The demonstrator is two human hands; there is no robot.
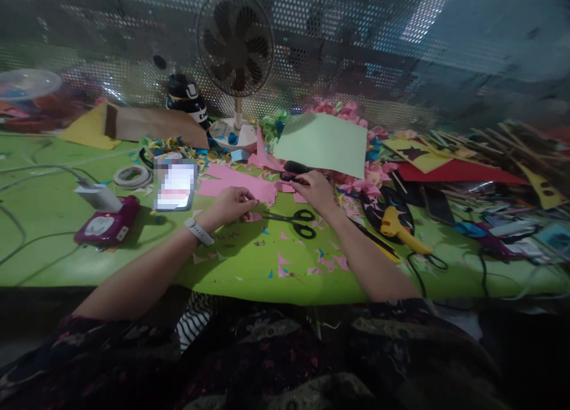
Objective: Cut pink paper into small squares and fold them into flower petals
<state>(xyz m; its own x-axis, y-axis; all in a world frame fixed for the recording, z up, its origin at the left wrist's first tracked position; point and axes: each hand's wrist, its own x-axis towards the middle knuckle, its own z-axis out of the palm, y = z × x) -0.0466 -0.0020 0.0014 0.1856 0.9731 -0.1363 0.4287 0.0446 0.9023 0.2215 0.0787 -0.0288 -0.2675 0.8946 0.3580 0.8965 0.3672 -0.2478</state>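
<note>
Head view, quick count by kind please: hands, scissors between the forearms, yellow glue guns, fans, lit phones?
Hands: 2 (left hand, right hand)
Scissors: 1
Yellow glue gun: 1
Fan: 1
Lit phone: 1
Total: 6

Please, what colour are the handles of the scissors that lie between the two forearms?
The scissors handles are black; the head view shows them best.

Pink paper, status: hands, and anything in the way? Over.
Left hand at pink paper, grip unclear. Right hand at dark object, grip unclear. Black scissors, pink scraps close by, possibly in the way.
</note>
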